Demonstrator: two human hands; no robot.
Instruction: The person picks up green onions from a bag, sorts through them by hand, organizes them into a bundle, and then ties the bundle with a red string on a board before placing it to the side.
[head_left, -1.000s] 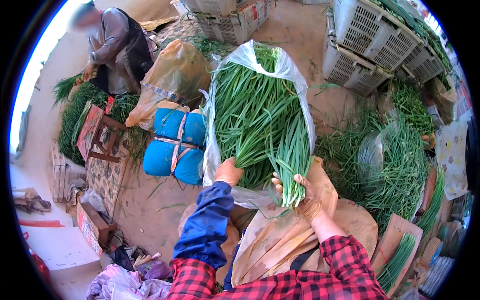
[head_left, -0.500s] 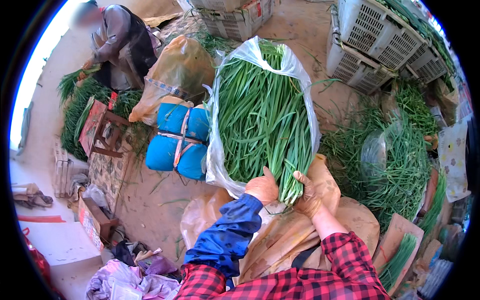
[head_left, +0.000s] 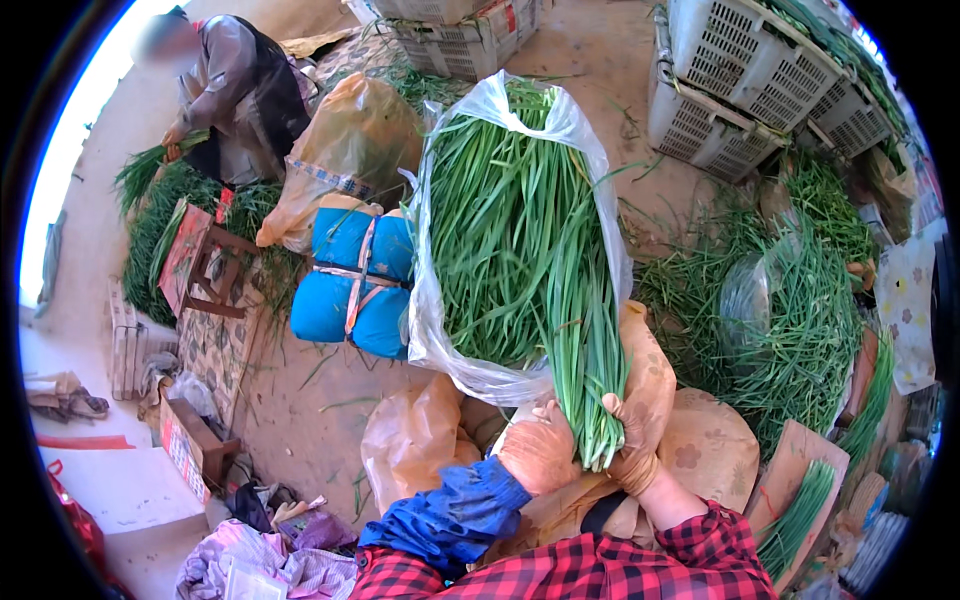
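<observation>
A bunch of garlic chives (head_left: 588, 350), long flat green leaves with pale stem ends, lies over the near right edge of an open clear plastic bag (head_left: 470, 377). That bag is full of more garlic chives (head_left: 500, 240). My right hand (head_left: 632, 450) is closed round the stem ends from the right, thumb on top. On the left side of the same stems, my left hand (head_left: 538, 450) is curled against the bunch, its fingers partly hidden. Both hands wear thin, yellowish gloves. Below them a tan patterned apron (head_left: 700, 440) covers my lap.
Left of the bag stand a tied blue bundle (head_left: 350, 275) and an orange plastic sack (head_left: 355, 140). Loose greens (head_left: 800, 330) are heaped at the right, below stacked white crates (head_left: 745, 75). At the far left, a seated person (head_left: 245, 95) holds greens beside a small wooden stool (head_left: 215, 265).
Both hands have drawn the bunch toward me, so its stem ends now hang past the bag's near edge. The person at the far left has shifted the greens slightly.
</observation>
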